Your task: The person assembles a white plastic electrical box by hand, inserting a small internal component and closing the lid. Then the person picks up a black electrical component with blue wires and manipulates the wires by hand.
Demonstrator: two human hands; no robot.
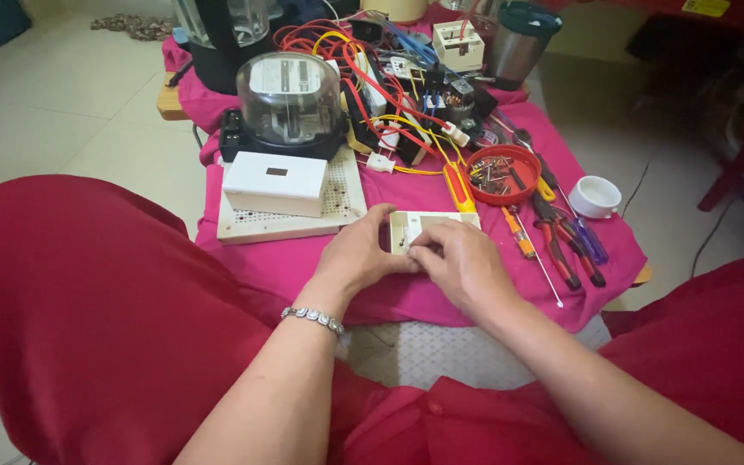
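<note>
On pink cloth (286, 267), left hand (356, 255) and right hand (462, 265), fingers closed gripping flat cream plastic plate (428, 226)

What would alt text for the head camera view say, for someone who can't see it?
Both hands, left hand and right hand, rest on a small white switch plate on a low table covered in pink cloth. Behind it sit a white box, a glass-domed meter, tangled wires, a red dish of screws and screwdrivers.
</note>
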